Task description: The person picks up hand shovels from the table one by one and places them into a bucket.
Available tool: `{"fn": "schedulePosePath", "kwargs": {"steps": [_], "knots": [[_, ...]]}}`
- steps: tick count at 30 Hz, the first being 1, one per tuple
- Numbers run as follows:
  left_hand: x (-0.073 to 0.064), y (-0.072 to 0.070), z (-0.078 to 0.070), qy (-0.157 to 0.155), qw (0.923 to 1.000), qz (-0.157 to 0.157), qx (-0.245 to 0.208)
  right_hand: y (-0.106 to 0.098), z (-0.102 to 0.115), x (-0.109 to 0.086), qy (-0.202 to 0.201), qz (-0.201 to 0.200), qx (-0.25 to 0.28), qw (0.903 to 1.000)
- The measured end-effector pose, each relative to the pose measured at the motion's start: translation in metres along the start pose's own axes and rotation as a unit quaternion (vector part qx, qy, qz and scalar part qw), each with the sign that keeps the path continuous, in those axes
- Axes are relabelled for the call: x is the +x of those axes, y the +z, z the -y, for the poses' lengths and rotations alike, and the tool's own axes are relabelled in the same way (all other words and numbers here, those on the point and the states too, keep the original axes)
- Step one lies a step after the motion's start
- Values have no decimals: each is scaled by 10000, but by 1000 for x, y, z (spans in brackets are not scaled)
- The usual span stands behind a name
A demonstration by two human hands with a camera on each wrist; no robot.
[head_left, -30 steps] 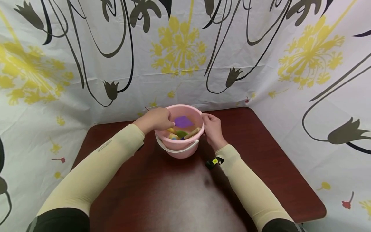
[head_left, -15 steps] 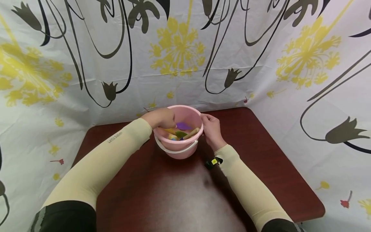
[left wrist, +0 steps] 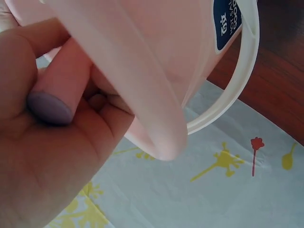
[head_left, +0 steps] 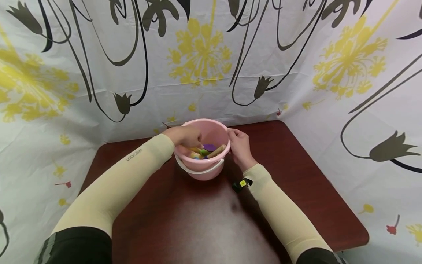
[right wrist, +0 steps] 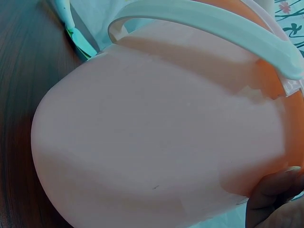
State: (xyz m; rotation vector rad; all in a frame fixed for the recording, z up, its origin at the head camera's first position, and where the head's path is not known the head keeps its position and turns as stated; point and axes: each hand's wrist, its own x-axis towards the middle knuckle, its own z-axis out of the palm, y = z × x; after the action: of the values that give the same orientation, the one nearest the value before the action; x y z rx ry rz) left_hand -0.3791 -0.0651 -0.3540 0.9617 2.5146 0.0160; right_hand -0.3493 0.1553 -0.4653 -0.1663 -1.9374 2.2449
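A pink bucket [head_left: 212, 132] stands toward the back of the table, its white handle [head_left: 195, 171] hanging at the front. My left hand [head_left: 188, 136] reaches over the rim into it. In the left wrist view the fingers curl round a pinkish cylinder [left wrist: 64, 78] with a dull purple end; what it belongs to is hidden behind the rim. My right hand [head_left: 239, 145] pinches the rim on the right side, its thumb [right wrist: 275, 185] against the outer wall. Inside lie a purple piece [head_left: 209, 147], a tan stick [head_left: 217, 151] and several small yellow, green and blue things.
The bucket rests on a dark red-brown table [head_left: 197, 220] with rounded corners. Right behind and beside the table hangs a white patterned cloth [head_left: 204, 99]. A dark blue label [left wrist: 227, 21] is on the bucket's outer wall.
My left hand has gone deeper into the bucket and slightly right. The purple piece, standing up near my fingers before, now shows lower and smaller. My right hand stays at the rim.
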Motion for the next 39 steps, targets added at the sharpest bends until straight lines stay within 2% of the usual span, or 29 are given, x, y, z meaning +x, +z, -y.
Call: {"fn": "schedulePosePath", "kwargs": {"steps": [6, 22, 34, 39], "knots": [[5, 3, 1, 61, 10000, -18, -64, 0, 1, -1, -4, -4, 11, 10000], [9, 11, 4, -41, 9988, 51, -486, -1, -1, -1, -32, -37, -87, 10000], [15, 16, 5, -80, 9986, 155, -502, -2, -2, -1, -42, -46, -66, 10000], [17, 18, 5, -5, 9988, 201, -445, -1, -2, -2, -31, -38, -39, 10000]]}}
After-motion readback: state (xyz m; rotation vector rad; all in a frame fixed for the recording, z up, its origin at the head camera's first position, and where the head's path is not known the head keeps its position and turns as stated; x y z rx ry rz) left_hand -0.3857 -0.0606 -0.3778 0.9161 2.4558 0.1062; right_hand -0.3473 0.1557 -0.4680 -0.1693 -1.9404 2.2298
